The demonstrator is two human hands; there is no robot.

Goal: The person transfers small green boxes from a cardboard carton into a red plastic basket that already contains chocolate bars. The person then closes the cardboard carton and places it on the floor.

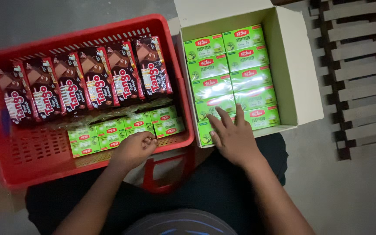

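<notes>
head view: left hand [135, 149] curls loosely over the near edge of the red crate [88, 167], fingers touching the small green boxes [125, 129] inside but gripping nothing. right hand [233, 135] lies flat, fingers spread, on green tea boxes [231, 78] in the open cardboard carton [294, 74]. dark wafer packs [83, 80] fill the crate's far row.

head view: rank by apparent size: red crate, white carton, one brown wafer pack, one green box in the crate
1. red crate
2. white carton
3. brown wafer pack
4. green box in the crate

All sit at roughly the same depth, so the order looks dependable.
</notes>
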